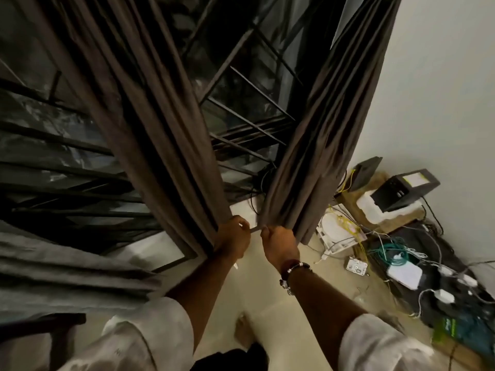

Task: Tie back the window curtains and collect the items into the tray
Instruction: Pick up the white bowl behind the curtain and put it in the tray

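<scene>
Two dark brown curtains hang in front of a barred window. My left hand grips the lower end of the left curtain, bunched into folds. My right hand, with a beaded bracelet on the wrist, grips the lower end of the right curtain. The two hands are close together, just above the pale window sill. No tray is in view.
A third grey curtain lies bunched at the lower left. On the floor at the right sit black boxes, a white device, tangled cables and chargers. Pale floor lies below my arms.
</scene>
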